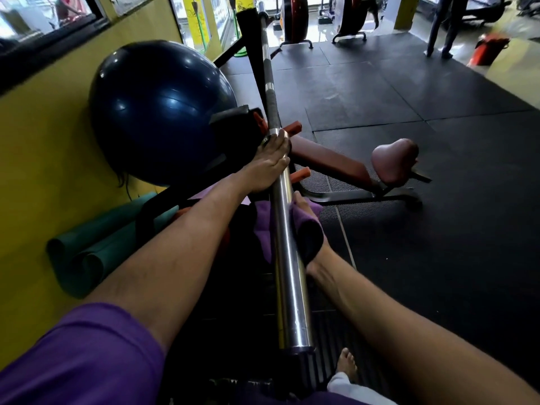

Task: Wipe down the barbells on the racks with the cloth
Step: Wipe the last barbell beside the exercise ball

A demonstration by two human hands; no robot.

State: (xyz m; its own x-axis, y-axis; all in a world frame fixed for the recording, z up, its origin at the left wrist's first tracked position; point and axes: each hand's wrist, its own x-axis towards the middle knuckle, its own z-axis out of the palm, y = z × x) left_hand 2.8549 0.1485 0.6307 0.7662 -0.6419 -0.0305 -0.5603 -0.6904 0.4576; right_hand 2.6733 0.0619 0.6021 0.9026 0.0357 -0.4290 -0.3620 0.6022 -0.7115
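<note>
A long steel barbell (287, 276) lies on a black rack with orange hooks (293, 127) and runs away from me up the middle of the view. My left hand (270, 166) lies on its thick sleeve just below the collar, fingers stretched along the metal. My right hand (306, 226), in a black fingerless glove, holds a purple cloth (264, 226) wrapped round the sleeve lower down; the cloth hangs under the bar on both sides.
A dark blue exercise ball (159, 112) sits against the yellow wall at the left, above rolled green mats (96, 244). A red-padded bench (359, 168) stands to the right on black rubber flooring. A person's legs (441, 27) stand at the far back right. My bare foot (346, 363) shows below.
</note>
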